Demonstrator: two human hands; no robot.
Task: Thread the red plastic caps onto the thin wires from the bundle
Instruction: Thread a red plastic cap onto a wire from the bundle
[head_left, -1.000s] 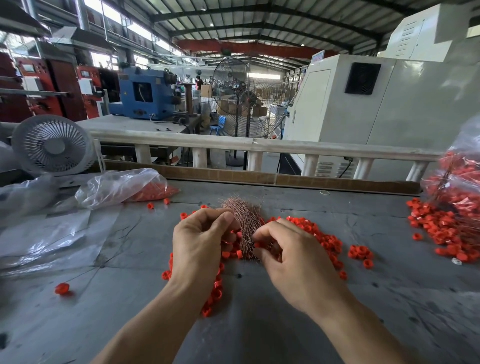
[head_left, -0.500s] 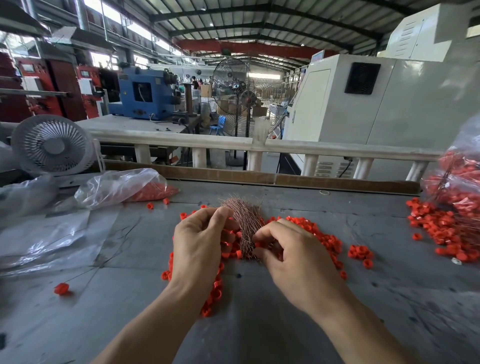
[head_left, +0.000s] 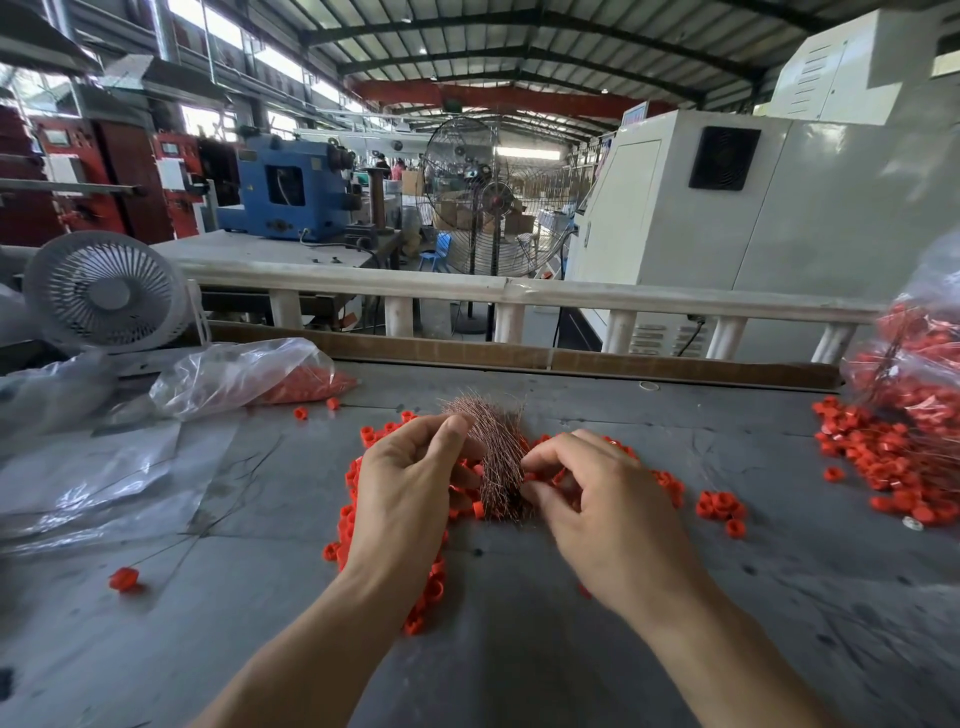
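Between your hands stands the coppery thin-wire bundle (head_left: 497, 457), left hand (head_left: 410, 488) gripping it, right hand (head_left: 597, 499) pinching beside it among loose red plastic caps (head_left: 719, 506); a loosened grip probably splays wires.

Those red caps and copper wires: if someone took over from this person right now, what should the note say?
Left hand: fingers curled at the wire bundle, apparently holding it.
Right hand: fingertips pinching at the bundle's near end; whether they hold a cap is hidden.
Loose red caps lie around both hands; more sit in the plastic bag, far left.
Pile with wires on the right looks threaded.
Left: most of the bundle.
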